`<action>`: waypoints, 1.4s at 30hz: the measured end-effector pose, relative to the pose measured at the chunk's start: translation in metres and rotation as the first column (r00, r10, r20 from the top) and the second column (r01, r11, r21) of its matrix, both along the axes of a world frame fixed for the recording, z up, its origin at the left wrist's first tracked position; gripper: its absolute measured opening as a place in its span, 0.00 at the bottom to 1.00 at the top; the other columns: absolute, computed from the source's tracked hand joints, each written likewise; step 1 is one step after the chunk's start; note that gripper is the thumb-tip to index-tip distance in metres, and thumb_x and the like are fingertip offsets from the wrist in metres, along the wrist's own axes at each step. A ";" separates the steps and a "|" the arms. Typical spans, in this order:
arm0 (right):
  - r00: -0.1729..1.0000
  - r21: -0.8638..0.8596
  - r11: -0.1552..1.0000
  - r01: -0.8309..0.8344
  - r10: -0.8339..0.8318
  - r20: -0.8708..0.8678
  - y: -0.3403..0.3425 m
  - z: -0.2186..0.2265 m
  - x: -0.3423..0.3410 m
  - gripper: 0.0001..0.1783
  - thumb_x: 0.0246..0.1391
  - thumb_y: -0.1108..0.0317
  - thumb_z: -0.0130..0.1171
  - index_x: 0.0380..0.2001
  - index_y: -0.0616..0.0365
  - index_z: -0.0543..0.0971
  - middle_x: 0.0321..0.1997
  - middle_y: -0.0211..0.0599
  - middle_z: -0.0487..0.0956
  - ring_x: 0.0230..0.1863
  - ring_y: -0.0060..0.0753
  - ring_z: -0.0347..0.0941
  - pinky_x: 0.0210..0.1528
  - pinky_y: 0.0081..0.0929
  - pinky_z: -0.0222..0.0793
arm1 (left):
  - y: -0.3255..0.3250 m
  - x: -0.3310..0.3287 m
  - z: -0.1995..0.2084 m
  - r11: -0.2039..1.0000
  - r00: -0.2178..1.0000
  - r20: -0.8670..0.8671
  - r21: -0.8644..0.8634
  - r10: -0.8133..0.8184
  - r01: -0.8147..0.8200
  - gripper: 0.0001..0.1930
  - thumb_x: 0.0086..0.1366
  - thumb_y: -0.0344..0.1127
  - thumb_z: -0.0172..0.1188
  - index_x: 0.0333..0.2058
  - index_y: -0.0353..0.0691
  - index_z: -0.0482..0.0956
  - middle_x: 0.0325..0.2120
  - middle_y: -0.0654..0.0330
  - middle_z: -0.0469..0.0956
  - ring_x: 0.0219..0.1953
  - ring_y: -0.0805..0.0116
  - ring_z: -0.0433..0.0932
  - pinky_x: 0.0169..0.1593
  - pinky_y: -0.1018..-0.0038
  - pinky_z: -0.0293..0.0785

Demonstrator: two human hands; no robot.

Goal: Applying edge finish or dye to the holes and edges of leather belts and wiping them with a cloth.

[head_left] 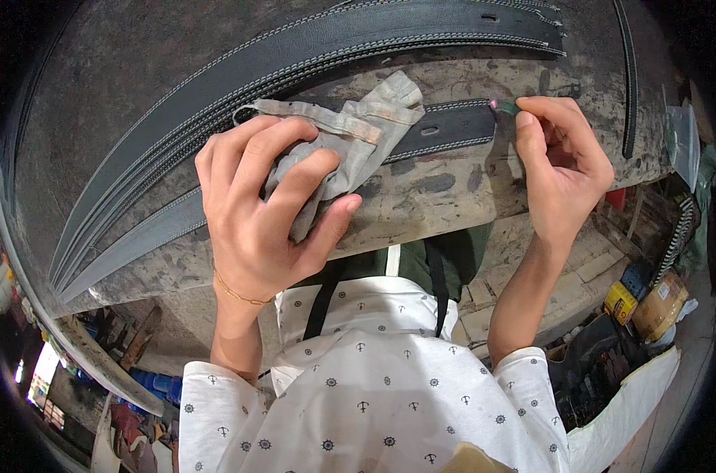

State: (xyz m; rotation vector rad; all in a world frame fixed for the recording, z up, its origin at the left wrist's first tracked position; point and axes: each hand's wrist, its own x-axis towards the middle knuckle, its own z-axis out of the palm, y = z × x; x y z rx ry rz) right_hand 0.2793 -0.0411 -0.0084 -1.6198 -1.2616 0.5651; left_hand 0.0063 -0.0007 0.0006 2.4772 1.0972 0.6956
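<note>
Black stitched strap [468,126] under a grey cloth [356,158], a small pink-tipped piece [506,108] at its corner

The strap lies flat near the front edge of a worn, stained worktable [445,189], its cut end pointing right. Pale double stitching follows both long edges, and an oblong slot sits close to that end. The crumpled cloth covers part of it, and the left hand [251,193] rests over the cloth — fingers bent and gripping its folds, thumb stretched apart from them. A thin gold-coloured bracelet [240,296] circles the left wrist.

The right hand [567,162] pinches the small dark piece between thumb and forefinger, the other fingers curled in toward the palm. Its pink tip is right at the strap's upper end corner; whether the two touch, I cannot tell.

Behind the cloth, a stack of similar straps [295,54] sweeps in a curve from the table's left side to the top of the view. Farther right, a narrow black strip [628,79] with stitching lies on its own, well apart from the right hand.

Below, the person wears a white shirt [374,394] printed with anchors and ship's wheels. Down at the right, past the table, a yellow box [620,303] stands beside a brown carton [659,303] — both near a clear plastic bag [681,146] hanging at the table's edge.
</note>
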 end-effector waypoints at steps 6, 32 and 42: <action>1.000 0.006 1.000 -0.011 0.011 0.017 0.000 -0.001 -0.001 0.07 0.51 0.84 0.64 0.35 0.66 0.84 0.31 0.27 0.78 0.27 0.13 0.65 0.28 0.15 0.58 | 0.000 0.000 -0.002 1.000 1.000 0.004 0.010 -0.001 0.001 0.17 0.47 0.36 0.74 0.37 0.40 0.83 0.45 0.53 0.81 0.51 0.49 0.76 0.56 0.57 0.68; 0.999 0.038 0.999 -0.034 0.032 0.044 0.001 -0.002 0.001 0.07 0.51 0.83 0.64 0.35 0.65 0.84 0.30 0.27 0.78 0.26 0.13 0.64 0.27 0.14 0.57 | 0.001 0.001 -0.007 0.997 0.998 0.054 0.075 -0.016 0.012 0.19 0.48 0.38 0.73 0.40 0.44 0.82 0.44 0.57 0.79 0.48 0.51 0.76 0.52 0.57 0.66; 0.952 0.062 0.979 0.194 -0.173 -0.254 -0.001 -0.006 0.011 0.10 0.61 0.75 0.65 0.45 0.65 0.85 0.34 0.27 0.81 0.31 0.14 0.70 0.32 0.13 0.63 | 0.002 0.022 0.005 0.989 0.984 0.151 0.106 0.092 -0.108 0.22 0.42 0.20 0.67 0.40 0.37 0.83 0.37 0.55 0.79 0.34 0.56 0.79 0.36 0.66 0.78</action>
